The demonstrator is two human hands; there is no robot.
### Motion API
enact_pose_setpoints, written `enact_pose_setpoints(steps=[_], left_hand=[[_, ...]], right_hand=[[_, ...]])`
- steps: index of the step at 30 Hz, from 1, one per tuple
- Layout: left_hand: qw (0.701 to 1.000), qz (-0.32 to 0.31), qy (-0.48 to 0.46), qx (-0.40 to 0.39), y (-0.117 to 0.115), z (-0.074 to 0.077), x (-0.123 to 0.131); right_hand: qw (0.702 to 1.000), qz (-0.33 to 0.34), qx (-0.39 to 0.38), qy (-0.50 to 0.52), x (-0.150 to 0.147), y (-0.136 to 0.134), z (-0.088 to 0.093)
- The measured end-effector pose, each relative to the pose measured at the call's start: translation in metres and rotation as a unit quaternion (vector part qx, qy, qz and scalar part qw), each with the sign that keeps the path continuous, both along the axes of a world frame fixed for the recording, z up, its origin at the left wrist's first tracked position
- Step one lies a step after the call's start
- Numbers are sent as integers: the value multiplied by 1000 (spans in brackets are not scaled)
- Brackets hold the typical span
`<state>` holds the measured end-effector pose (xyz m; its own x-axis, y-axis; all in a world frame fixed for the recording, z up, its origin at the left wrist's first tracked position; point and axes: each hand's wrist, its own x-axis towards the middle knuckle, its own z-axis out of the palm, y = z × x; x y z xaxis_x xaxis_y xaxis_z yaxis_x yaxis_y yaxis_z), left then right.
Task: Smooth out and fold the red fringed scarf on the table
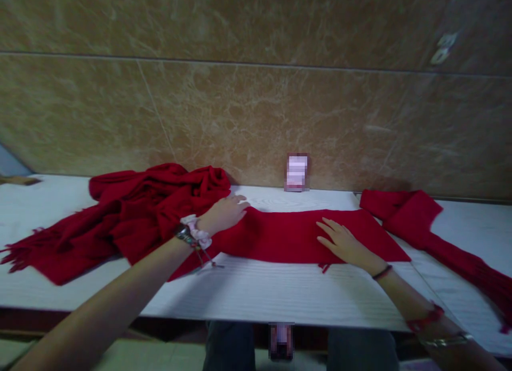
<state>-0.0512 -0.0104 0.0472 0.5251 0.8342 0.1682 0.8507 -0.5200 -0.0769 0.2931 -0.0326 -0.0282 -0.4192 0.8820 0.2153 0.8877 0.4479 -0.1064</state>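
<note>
A red scarf (288,238) lies as a flat, folded strip on the white table in front of me. My right hand (342,242) rests palm down on this strip toward its right part, fingers spread. At the strip's left part, my left hand (224,214) has its fingers bent at the upper edge, gripping the cloth, which rises a little there. Its fingertips are partly hidden. Left of that hand spreads a rumpled heap of red fabric (148,206) with fringe at the far left. A small red tassel (325,267) sticks out below the strip.
Another red scarf (408,216) lies bent at the right, its fringe over the table's front corner. A phone-like upright object (296,172), blurred, leans on the brown marble wall (256,115). The white table's (260,291) front edge runs close to my legs.
</note>
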Motion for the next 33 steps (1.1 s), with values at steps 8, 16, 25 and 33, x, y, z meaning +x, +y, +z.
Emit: enact_pose_setpoints(steps=[8, 16, 25, 33], left_hand=[[982, 7, 0, -190, 6, -47, 49], [979, 16, 15, -202, 12, -34, 60], [992, -62, -78, -79, 15, -51, 122], [992, -55, -74, -87, 16, -74, 124]], right_hand=[[999, -9, -30, -33, -7, 17, -4], [999, -15, -46, -13, -7, 18, -3], [1000, -22, 5, 9, 15, 55, -1], [1000, 16, 26, 6, 51, 88, 2]])
